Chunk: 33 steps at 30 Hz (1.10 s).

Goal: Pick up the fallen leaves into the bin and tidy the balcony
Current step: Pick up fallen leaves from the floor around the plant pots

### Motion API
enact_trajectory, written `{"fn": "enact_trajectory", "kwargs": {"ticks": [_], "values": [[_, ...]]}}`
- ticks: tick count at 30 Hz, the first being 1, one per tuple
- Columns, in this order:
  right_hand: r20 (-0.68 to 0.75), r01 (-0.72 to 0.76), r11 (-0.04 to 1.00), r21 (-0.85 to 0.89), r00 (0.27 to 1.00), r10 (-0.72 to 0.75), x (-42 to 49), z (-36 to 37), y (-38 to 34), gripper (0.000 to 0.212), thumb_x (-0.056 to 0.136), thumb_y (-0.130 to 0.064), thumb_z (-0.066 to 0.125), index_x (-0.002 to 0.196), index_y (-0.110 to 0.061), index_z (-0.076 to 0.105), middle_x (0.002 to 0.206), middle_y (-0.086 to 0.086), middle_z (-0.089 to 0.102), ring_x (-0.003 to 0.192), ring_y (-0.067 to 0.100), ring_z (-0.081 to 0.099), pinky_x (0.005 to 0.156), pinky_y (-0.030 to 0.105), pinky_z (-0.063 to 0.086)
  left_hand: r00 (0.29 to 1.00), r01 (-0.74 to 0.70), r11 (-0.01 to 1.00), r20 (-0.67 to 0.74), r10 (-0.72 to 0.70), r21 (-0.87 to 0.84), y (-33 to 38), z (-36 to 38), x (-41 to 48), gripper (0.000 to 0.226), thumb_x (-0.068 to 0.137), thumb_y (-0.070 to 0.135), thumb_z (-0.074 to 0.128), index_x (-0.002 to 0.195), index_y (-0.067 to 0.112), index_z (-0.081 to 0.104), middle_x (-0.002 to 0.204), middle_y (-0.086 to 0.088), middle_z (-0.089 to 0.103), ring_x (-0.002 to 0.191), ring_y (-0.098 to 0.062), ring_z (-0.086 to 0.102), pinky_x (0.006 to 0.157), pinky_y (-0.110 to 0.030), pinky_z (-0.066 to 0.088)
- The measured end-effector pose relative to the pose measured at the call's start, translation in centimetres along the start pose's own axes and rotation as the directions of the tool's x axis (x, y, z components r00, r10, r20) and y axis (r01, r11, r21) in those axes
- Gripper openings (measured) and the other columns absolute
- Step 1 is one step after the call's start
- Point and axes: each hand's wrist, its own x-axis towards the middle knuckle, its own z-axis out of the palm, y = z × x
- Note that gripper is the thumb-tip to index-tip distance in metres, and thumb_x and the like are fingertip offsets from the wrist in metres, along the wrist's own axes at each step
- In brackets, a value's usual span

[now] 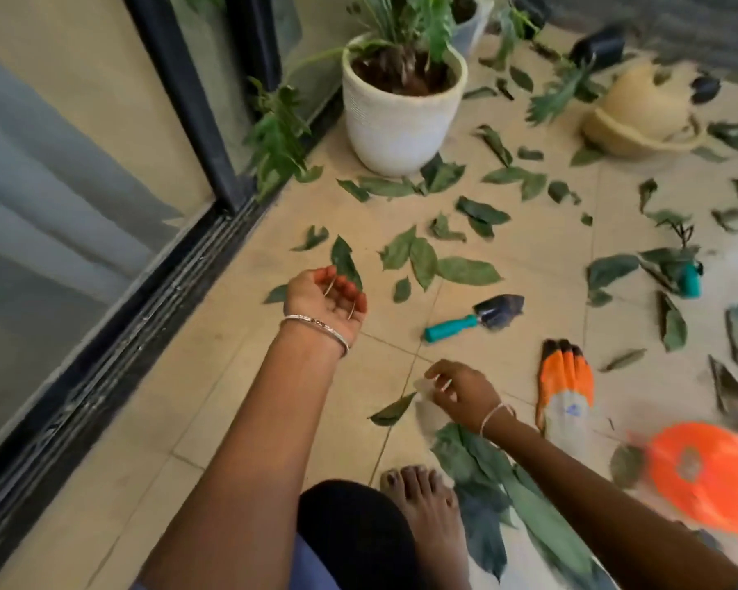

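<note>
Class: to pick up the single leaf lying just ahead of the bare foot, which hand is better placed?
The right hand. Its fingers are at the tip of that leaf, while the left hand is open, palm up, farther away near other leaves.

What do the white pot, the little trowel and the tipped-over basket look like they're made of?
Pot: probably ceramic or plastic; matte white with fine ribbing, so I can't say which.
Trowel: dark blade that looks like metal, with a smooth teal handle, likely plastic.
Basket: looks like woven straw or similar fibre; pale tan and matte.
</note>
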Motion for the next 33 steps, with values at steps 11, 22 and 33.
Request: {"fn": "enact_trajectory", "kwargs": {"ticks": [11,22,33], "values": [[0.008,0.231,0.931,-0.284,0.971,-0.238,1.9,6.1,1.2,0.012,0.090,-0.026,0.062,0.100,-0.020,0.062,0.101,0.003,0.059,0.092,0.023,0.053,0.074,0.032,0.045,0.999,0.039,0.974,0.022,-0.045,0.225,-1.1,0.5,3.3,0.020,0.096,0.026,0.048,0.081,0.019,0.060,0.069,0.003,0.056,0.062,-0.012,0.050,0.063,-0.029,0.045],[-0.083,-0.012,0.994,-0.107,0.997,0.004,4.5,2.9,0.5,0.051,0.078,-0.043,0.076,0.118,-0.020,0.054,0.107,-0.001,0.053,0.097,0.019,0.051,0.082,0.032,0.048,0.999,0.036,0.937,-0.012,-0.035,0.347,-0.9,-0.3,4.3,0.020,0.096,0.029,0.050,0.086,0.019,0.063,0.080,0.002,0.058,0.072,-0.014,0.054,0.068,-0.033,0.047],[-0.230,-0.120,0.993,0.008,0.966,0.119,6.5,3.9,-0.2,0.009,0.092,-0.025,0.062,0.095,-0.017,0.060,0.088,0.000,0.060,0.081,0.017,0.058,0.066,0.025,0.042,0.999,-0.029,0.911,-0.012,0.037,0.411,1.4,-1.8,5.3,0.019,0.095,0.030,0.052,0.087,0.018,0.064,0.078,0.001,0.060,0.072,-0.015,0.056,0.073,-0.034,0.050]]}}
